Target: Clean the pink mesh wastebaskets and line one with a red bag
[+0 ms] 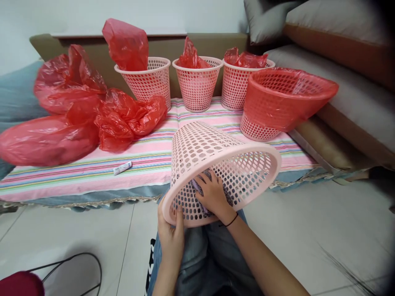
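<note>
A pale pink perforated wastebasket [197,144] lies tilted over my lap, its open mouth facing me. My left hand [171,232] grips its rim at the lower left, thumb inside and fingers around the outside. Inside the basket, my right hand [212,195] presses a purple-grey cloth [196,187] against the wall. Its fingers are bent over the cloth, and part of the cloth is hidden under the palm.
Along the back of the striped bench cover [148,164] stand pink baskets [199,88] holding red plastic bags. A basket wrapped in a red bag [277,102] is at right, near stacked cushions [348,82]. Crumpled red bags [55,135] and a small white tube [122,168] lie left.
</note>
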Demonstrator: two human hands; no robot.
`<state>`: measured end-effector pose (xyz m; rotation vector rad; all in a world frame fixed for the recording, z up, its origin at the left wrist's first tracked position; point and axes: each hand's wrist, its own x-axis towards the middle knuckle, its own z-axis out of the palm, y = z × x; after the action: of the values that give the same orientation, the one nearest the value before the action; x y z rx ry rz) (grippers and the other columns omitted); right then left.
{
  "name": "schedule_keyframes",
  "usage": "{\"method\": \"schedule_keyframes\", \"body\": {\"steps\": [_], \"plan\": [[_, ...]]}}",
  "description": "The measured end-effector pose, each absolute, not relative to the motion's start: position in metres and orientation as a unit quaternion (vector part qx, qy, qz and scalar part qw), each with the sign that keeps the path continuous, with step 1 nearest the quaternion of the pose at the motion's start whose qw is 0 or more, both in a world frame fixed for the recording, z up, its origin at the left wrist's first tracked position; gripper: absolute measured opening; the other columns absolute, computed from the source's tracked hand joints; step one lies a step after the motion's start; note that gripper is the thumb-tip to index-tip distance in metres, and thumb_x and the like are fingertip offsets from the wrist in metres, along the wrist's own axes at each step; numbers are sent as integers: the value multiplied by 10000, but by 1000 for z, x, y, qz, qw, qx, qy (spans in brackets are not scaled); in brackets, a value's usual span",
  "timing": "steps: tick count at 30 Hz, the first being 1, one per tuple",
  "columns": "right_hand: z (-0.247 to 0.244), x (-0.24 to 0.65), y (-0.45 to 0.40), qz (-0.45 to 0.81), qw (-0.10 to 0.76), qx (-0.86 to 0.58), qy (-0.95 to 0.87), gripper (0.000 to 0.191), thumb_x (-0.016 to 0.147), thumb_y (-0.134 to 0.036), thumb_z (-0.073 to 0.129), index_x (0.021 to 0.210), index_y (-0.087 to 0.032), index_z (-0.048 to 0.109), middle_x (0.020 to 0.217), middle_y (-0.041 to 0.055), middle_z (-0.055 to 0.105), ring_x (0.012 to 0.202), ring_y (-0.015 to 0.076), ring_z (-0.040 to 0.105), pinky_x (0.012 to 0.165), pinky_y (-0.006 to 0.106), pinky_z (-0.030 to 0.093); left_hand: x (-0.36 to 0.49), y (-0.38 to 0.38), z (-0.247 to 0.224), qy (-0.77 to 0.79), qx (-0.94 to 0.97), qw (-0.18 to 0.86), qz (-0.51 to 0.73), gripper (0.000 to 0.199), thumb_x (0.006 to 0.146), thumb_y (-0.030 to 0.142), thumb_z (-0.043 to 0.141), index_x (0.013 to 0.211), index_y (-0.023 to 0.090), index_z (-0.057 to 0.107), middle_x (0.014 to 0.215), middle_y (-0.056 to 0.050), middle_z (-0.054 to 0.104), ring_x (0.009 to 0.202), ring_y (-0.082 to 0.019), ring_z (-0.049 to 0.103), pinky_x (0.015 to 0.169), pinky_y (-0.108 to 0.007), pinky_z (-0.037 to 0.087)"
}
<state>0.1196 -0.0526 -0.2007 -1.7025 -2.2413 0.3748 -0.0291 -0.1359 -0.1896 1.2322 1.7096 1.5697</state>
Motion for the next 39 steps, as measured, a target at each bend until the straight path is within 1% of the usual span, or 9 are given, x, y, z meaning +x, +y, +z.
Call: {"method": "schedule_keyframes", "body": {"steps": [6,11,16,19,24,29,33,36,39], "plan": [[-189,132,-93,208,141,-537,-805,660,798,-266,576,1449,-344,500,1490,-12,510,1419,352,282,1123,553,283,-31,-139,-194,629,435,247,595,671,884,464,659,1461,212,426,1497,-148,471,1416,-299,432,1195,-449,320],[-184,134,-126,212,157,-550,-792,682,803,-258,547,1468,-384,464,1538,-66,455,1468,320,226,1171,548,219,-29,-144,-184,620,430,239,611,642,889,438,654,1452,210,445,1470,-136,505,1349,-283,501,1141,-417,393],[-171,120,-140,200,168,-582,-770,726,800,-334,597,1500,-401,418,1567,-104,413,1480,392,170,1190,613,114,-38,-153,-163,627,403,201,635,535,875,434,660,1341,186,583,1329,-115,626,1174,-260,621,1081,-406,453],[-165,108,-148,182,177,-594,-764,719,810,-356,600,1505,-383,417,1566,-85,420,1431,408,260,1158,608,198,-47,-158,-157,626,373,171,663,462,857,434,675,1234,168,650,1184,-91,684,1162,-274,627,1082,-422,452],[-166,97,-152,180,177,-594,-764,668,816,-309,581,1476,-332,483,1545,-38,461,1319,407,411,1075,581,344,-50,-159,-153,624,378,164,664,458,850,443,680,1238,200,657,1236,-77,675,1161,-278,629,1064,-412,468],[-170,118,-125,230,263,-549,-759,617,752,-162,548,1361,-239,615,1406,24,611,1213,299,559,1081,450,404,-44,-138,-139,585,495,196,612,410,877,439,633,1226,225,668,1190,-80,702,1150,-284,644,1044,-414,482],[-151,143,-68,226,327,-547,-737,543,786,-139,526,1317,-191,628,1272,59,690,1133,230,630,1028,346,450,-44,-113,-116,570,547,215,574,359,877,417,626,1182,239,695,1085,-62,734,1111,-286,661,1013,-431,500],[-138,146,-16,138,275,-601,-737,512,866,-183,530,1376,-196,571,1351,70,638,1208,226,582,1066,333,399,-42,-101,-102,571,543,241,567,376,880,432,632,1193,232,689,1108,-69,728,1099,-283,663,993,-423,505],[-146,133,23,118,193,-632,-742,504,905,-229,535,1408,-210,538,1399,81,601,1251,244,544,1084,375,368,-36,-99,-102,561,522,272,582,428,888,446,638,1258,231,640,1205,-77,692,1136,-266,641,991,-388,495]]}}
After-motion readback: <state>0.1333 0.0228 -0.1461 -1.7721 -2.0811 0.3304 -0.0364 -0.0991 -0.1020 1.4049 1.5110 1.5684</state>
